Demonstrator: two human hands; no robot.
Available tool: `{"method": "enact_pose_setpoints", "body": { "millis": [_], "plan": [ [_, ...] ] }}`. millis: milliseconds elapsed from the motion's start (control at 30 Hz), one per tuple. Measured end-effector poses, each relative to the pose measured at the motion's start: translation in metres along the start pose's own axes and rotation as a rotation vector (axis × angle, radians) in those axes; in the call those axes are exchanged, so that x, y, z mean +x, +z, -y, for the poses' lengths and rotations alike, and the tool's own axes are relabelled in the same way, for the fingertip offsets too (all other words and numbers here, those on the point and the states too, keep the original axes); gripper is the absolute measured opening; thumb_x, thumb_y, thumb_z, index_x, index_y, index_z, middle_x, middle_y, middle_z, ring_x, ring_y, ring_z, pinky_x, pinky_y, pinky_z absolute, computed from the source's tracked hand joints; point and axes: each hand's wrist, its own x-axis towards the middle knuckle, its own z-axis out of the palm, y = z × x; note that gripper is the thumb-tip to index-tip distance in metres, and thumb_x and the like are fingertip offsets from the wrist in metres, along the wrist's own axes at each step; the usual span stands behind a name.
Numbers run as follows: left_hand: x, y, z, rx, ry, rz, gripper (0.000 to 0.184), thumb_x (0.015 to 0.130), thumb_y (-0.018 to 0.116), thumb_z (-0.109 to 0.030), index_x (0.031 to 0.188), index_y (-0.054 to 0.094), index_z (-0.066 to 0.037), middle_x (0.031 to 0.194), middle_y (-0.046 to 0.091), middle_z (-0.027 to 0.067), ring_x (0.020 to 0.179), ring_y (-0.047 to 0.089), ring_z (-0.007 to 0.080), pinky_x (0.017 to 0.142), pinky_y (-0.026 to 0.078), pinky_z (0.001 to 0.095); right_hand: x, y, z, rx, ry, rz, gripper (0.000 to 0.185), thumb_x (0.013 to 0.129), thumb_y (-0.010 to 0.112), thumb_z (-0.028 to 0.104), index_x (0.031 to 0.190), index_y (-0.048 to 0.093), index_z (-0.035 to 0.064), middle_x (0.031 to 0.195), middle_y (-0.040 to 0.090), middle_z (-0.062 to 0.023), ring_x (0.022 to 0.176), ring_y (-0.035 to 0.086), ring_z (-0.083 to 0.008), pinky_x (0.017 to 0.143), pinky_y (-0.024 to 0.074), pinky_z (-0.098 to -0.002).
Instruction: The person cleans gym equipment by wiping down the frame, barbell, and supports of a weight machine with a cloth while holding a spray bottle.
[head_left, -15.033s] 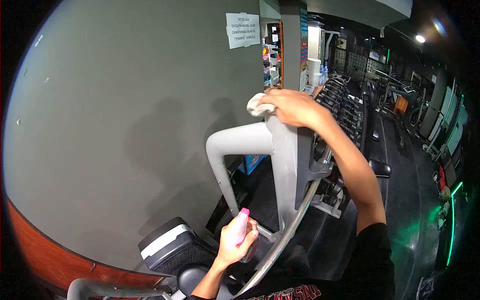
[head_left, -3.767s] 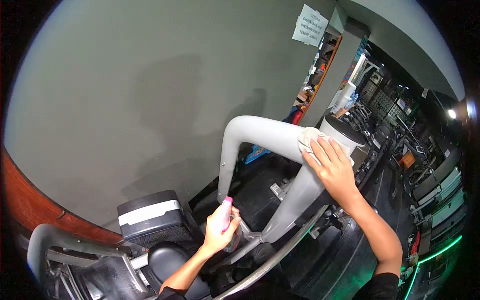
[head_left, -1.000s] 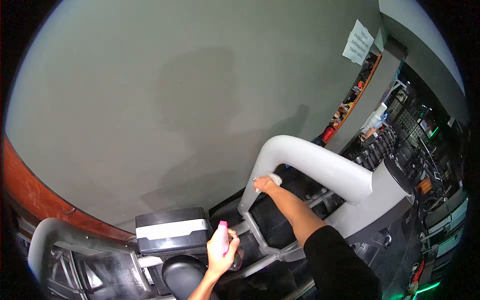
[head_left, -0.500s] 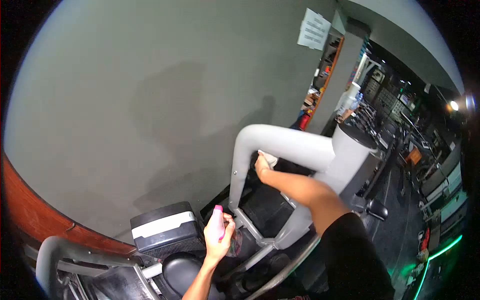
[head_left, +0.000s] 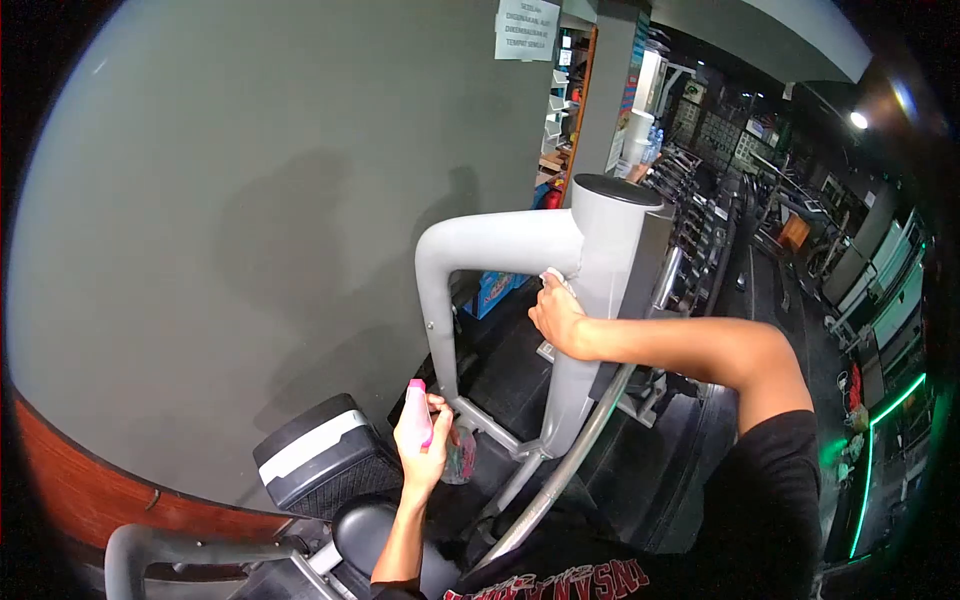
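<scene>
My right hand (head_left: 562,318) is closed on a white cloth (head_left: 556,277), mostly hidden behind the fingers. It presses against the grey machine frame (head_left: 606,240), just below where the bent tube (head_left: 500,240) meets the thick upright. Lower down, my left hand (head_left: 424,440) is wrapped round a spray bottle (head_left: 460,458) with a pink and white head. The bottle's clear body shows to the right of that hand, in front of the lower frame bars.
A black padded box with a white stripe (head_left: 318,452) stands near the wall, beside a round black seat (head_left: 370,540). A metal bar (head_left: 570,460) slants across below the right forearm. Dumbbell racks (head_left: 690,220) stand behind the frame.
The view has turned rightward. My right hand with the cloth has gone from the bent tube's lower leg, along its underside, to the thick upright. My left hand still holds the bottle.
</scene>
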Motion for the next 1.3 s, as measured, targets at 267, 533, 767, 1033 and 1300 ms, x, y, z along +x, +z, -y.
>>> {"method": "enact_pose_setpoints", "body": {
  "millis": [267,533,767,1033,1300],
  "plan": [
    [-0.003,-0.001,0.008,0.063,-0.007,0.033,0.012,0.087,0.057,-0.001,0.097,0.052,0.003,0.08,0.053,0.0041,0.056,0.052,0.0081,0.05,0.046,0.0229,-0.09,-0.02,-0.025,0.607,0.054,-0.082,0.022,0.087,0.052,0.019,0.106,0.06,0.0128,0.103,0.062,-0.0094,0.099,0.06,-0.0242,0.083,0.0445,-0.0435],
    [-0.005,-0.01,0.012,0.06,-0.042,-0.006,0.013,0.088,0.056,-0.001,0.099,0.051,0.002,0.077,0.052,0.0046,0.055,0.052,0.0089,0.048,0.045,0.0233,-0.092,0.015,-0.037,0.325,0.514,-1.06,0.04,0.075,0.056,0.009,0.115,0.059,0.0089,0.129,0.051,-0.0166,0.125,0.046,-0.028,0.092,0.043,-0.0344],
    [-0.007,-0.007,0.008,0.051,-0.041,-0.012,0.016,0.088,0.057,-0.003,0.102,0.049,0.002,0.076,0.053,0.0055,0.054,0.052,0.0106,0.048,0.045,0.0243,-0.033,0.095,0.101,0.453,0.404,-0.613,0.028,0.077,0.057,0.016,0.101,0.065,0.0059,0.121,0.056,-0.0217,0.103,0.06,-0.0223,0.084,0.0445,-0.0311],
    [-0.014,-0.004,0.007,-0.076,-0.065,0.025,0.016,0.088,0.054,0.001,0.103,0.047,0.002,0.081,0.055,0.0081,0.055,0.054,0.0118,0.05,0.045,0.0255,-0.037,0.073,0.075,0.803,-0.083,-0.106,0.022,0.083,0.055,0.019,0.102,0.066,0.0209,0.1,0.066,-0.0091,0.093,0.064,-0.0248,0.072,0.0496,-0.0415],
    [-0.019,0.012,0.024,-0.126,-0.113,0.126,0.013,0.088,0.055,0.0,0.099,0.049,0.001,0.08,0.055,0.0062,0.058,0.055,0.0109,0.052,0.048,0.0254,-0.137,-0.037,-0.067,0.465,0.598,-1.164,0.043,0.072,0.057,0.0,0.11,0.062,0.0175,0.112,0.059,-0.0097,0.11,0.054,-0.0242,0.092,0.043,-0.0428]
  ]
}}
